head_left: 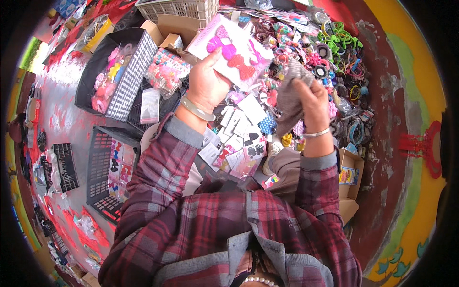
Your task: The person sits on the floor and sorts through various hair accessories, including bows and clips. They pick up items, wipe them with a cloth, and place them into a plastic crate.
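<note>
My left hand [209, 81] grips the near left edge of a white card [203, 47] with bright pink and red bow-shaped pieces on it, the thumb lying on its front. To the right, my right hand [313, 103] is closed on a crumpled grey-brown cloth [290, 98] that hangs down from the fingers. The cloth is next to the card's right side; whether they touch I cannot tell. Below both hands lies a loose heap of small white cards and packets [236, 125], with a blue dotted piece [267, 124] among them.
A large pile of hair ties and trinkets [330, 62] spreads at the far right. On the left stand a black box with a houndstooth side [130, 79] and a black plastic basket [98, 165] holding carded bows. A cardboard box [353, 191] sits at my right, a beige crate [179, 12] at the back.
</note>
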`<state>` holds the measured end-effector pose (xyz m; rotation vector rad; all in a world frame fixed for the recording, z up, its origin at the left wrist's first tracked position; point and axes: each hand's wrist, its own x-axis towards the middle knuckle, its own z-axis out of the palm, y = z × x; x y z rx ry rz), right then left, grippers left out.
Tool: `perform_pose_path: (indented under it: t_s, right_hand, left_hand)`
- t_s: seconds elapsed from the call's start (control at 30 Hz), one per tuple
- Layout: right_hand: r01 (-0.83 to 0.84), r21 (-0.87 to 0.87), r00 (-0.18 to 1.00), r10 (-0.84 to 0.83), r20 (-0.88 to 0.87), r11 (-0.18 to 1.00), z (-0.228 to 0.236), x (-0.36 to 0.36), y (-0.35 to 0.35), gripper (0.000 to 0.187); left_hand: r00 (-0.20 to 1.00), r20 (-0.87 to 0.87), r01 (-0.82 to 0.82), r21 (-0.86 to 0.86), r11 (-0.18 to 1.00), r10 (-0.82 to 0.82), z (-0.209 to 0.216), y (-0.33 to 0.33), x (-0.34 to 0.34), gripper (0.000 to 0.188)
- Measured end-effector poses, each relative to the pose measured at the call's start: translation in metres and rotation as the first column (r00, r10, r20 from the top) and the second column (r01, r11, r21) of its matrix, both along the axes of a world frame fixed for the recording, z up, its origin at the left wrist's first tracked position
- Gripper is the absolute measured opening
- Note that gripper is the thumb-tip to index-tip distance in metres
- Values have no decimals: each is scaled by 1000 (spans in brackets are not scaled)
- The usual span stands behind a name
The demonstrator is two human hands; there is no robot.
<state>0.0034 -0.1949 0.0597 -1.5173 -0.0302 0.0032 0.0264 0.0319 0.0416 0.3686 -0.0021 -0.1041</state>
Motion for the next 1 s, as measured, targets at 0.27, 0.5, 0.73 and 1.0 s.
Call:
perform_pose_path:
  t_s: [0.27, 0.5, 0.73, 1.0]
  right_hand:
    - [-70, -479, 986, -13, -169, 875, -10, 12, -38, 42]
    - [7, -992, 999, -39, 12, -129, -5, 7, -27, 51]
    - [134, -990, 991, -18, 133, 51, -1, 6, -29, 53]
    - [-8, -992, 992, 126, 8, 125, -28, 16, -28, 45]
  left_hand:
    - [999, -12, 44, 98, 994, -43, 1, -6, -12, 36]
    - [993, -112, 54, 110, 992, -41, -20, -8, -2, 23]
    - [991, -118, -41, 234, 971, 70, -26, -4, 0, 21]
    - [992, -123, -17, 133, 991, 34, -23, -2, 0, 20]
